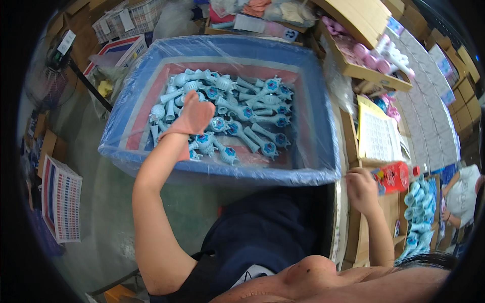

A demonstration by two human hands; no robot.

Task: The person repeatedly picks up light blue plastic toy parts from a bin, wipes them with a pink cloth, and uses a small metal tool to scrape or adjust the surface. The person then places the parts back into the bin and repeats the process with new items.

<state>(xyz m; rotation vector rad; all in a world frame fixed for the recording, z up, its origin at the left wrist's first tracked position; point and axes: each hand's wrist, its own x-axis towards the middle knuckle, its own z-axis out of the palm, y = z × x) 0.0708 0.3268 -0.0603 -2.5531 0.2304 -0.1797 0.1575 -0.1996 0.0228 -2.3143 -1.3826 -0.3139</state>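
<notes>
My left hand (196, 115), in a thin salmon-pink glove, reaches over a large blue bin (212, 177) wrapped in clear film. Its fingers look stretched out, partly turned from view, and I see nothing held in them. Below and around it lie many light blue plastic toys (242, 111), each with a flared handle and a rounded head bearing a darker blue emblem. My right hand (361, 191) is bare, beside the bin's near right corner at the table edge. Its fingers are curled together; whatever they hold, if anything, is hidden. A red bottle-shaped package (393, 178) lies just right of it.
At the right, a cardboard box (348, 60) holds pink and white toys. Printed sheets (376, 131) lie nearer on the table, with more light blue parts (420, 202) beyond. Another person (462, 194) is at far right. A fan (48, 83) and cartons stand left.
</notes>
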